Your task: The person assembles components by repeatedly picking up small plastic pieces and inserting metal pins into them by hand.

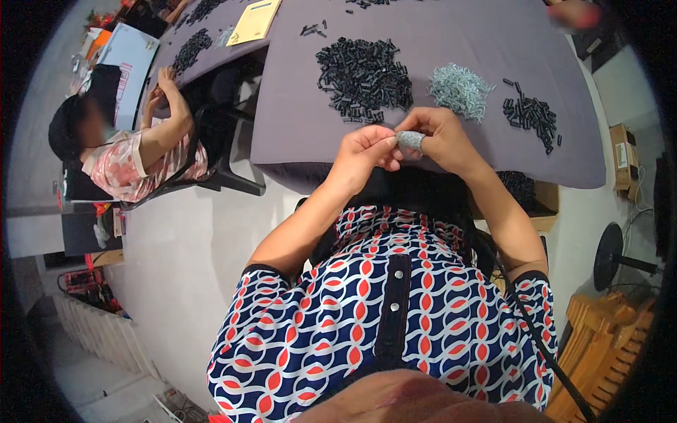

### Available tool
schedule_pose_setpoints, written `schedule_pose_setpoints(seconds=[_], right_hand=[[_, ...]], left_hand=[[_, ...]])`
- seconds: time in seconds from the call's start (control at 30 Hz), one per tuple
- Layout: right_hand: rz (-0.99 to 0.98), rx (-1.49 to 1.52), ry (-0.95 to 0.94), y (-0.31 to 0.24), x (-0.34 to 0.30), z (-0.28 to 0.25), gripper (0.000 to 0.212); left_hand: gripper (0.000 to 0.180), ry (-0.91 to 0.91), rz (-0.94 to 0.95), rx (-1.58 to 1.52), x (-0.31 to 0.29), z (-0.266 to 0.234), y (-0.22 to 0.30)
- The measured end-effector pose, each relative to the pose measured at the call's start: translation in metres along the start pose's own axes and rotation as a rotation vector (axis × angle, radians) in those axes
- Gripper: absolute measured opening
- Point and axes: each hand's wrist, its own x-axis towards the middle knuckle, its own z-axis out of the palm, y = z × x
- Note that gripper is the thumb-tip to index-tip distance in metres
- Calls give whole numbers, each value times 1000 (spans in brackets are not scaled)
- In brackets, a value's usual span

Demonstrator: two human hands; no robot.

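My left hand [367,151] and my right hand [441,137] meet at the near edge of the cloth-covered table, fingertips pinched close together. A grey wrap [410,139] appears to cover a digit of my right hand. Whatever the fingertips hold is too small and hidden to name. Just beyond my hands lies a big pile of small black tube-like pieces [363,77]. Beside it, to the right, is a heap of small silvery screw-like parts [460,90]. A smaller group of black pieces [532,118] lies farther right.
At a second table on the left a person [141,151] sits on a black chair, hands near another black pile [192,51]. A yellow booklet [254,21] lies beyond. Wooden furniture [599,352] stands at the lower right, and a box [624,158] by the right wall.
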Motion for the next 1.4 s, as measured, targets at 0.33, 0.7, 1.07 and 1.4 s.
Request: schedule_pose_setpoints(seconds=[0.33,0.7,1.07,1.4], right_hand=[[-268,-652,140,-10,-12,12,46],[-457,-1271,185,6,-3,22,29],[-461,-1190,126,29,-19,26,21],[-452,-1162,366,5,-46,-5,23]], left_hand=[[12,184,-59,-264,-6,14,3],[15,176,-13,-139,-8,14,-10],[19,78,-62,-83,-18,11,-28],[23,339,403,631,-5,-14,-9]])
